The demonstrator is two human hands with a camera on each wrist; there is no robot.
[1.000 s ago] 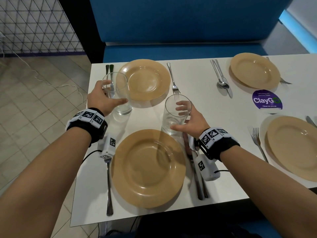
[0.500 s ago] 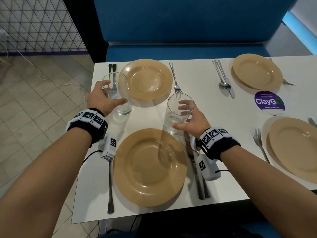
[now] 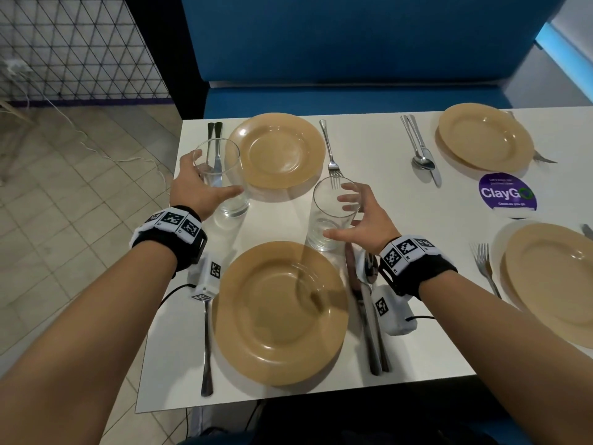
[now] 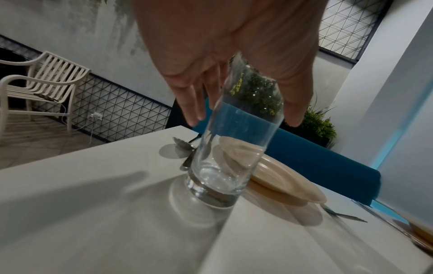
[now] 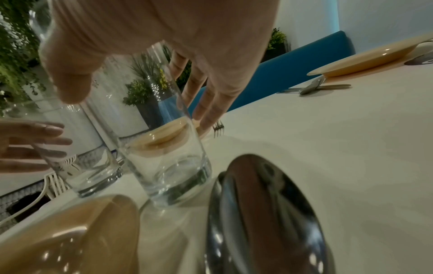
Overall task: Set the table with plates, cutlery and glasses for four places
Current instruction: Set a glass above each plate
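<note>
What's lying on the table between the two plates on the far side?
In the head view, a fork, then a spoon and knife side by side lie between the far left plate and far right plate.

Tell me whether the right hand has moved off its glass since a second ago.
Yes. The right hand has opened and drawn back toward the near spoon; its fingers now stand clear of the glass, which stays put above the near plate.
</note>
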